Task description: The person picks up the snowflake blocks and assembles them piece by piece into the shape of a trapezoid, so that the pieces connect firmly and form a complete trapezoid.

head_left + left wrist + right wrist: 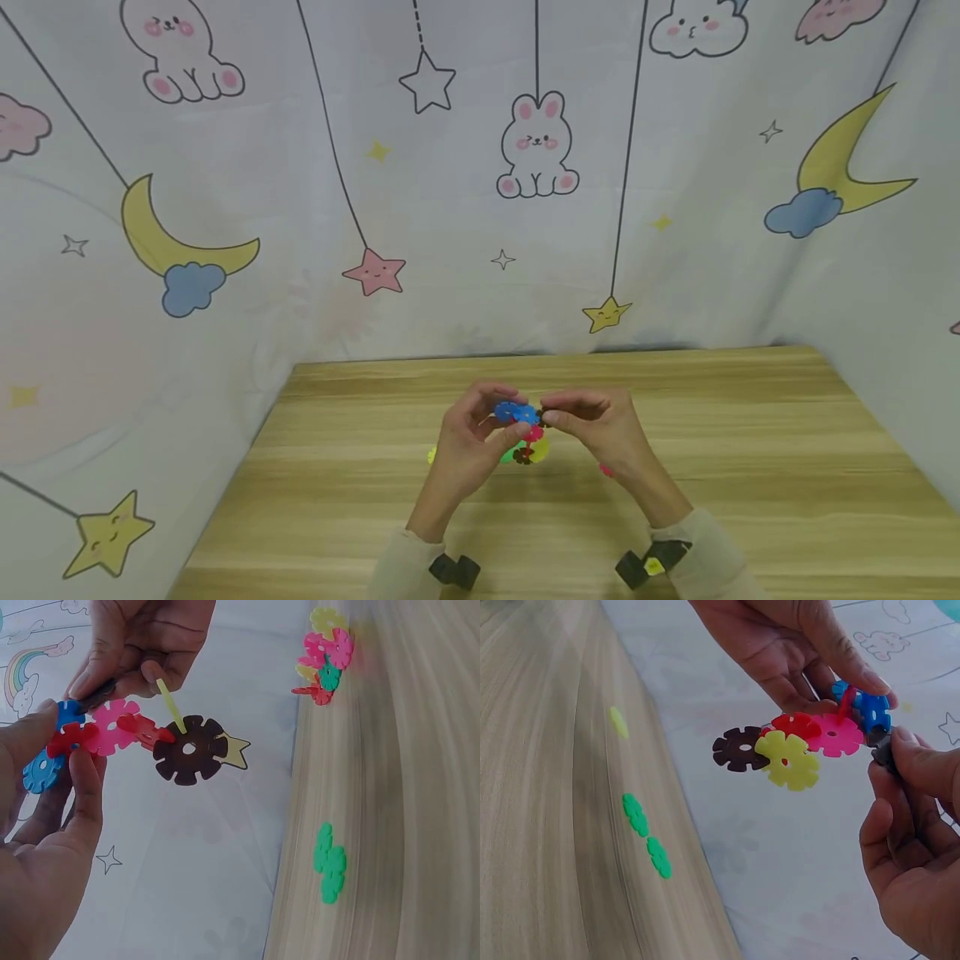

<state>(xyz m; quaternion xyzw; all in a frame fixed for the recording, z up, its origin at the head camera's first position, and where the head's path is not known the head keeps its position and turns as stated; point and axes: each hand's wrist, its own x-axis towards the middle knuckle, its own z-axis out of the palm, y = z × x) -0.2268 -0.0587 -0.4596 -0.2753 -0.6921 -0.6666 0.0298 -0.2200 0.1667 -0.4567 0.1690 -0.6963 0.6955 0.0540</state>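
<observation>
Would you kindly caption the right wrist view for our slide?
Right hand pinches a dark notched disc; left hand holds linked coloured discs.

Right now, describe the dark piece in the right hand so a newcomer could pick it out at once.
Start at the wooden table, then look to the right hand above it. It pinches a small dark piece, next to the blue discs in the left hand. Only this one is pinched: the other dark disc, beside a yellow disc, touches neither hand.
</observation>
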